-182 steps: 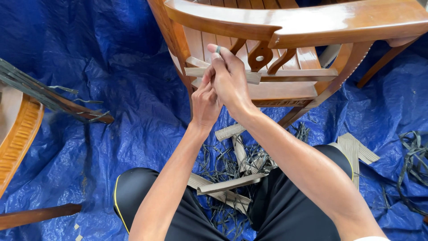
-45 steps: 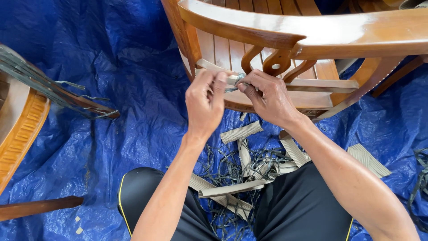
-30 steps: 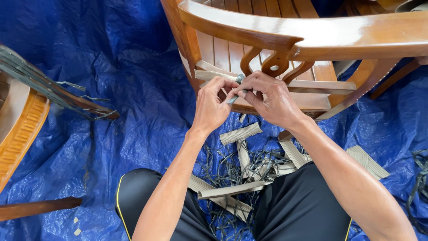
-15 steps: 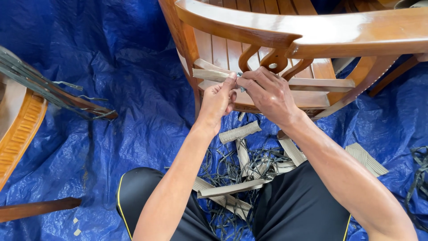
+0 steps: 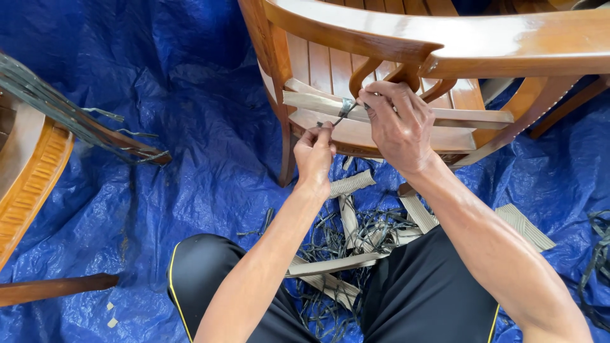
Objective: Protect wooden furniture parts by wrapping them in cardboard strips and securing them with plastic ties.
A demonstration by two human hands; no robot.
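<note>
light: bright, even daylight around me | glare: white sheen on chair rail (image 5: 483, 39) | shadows: soft | focus: sharp, no blur

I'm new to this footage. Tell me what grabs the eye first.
A glossy wooden chair fills the top, on a bright blue tarp. At its rail, the left hand pulls a thin dark strap while the right hand steadies it. Cut strips litter the tarp between the knees.

Furniture workshop, blue tarp (image 5: 190, 127), wooden chair (image 5: 445, 44), strap offcuts (image 5: 343, 228)
</note>
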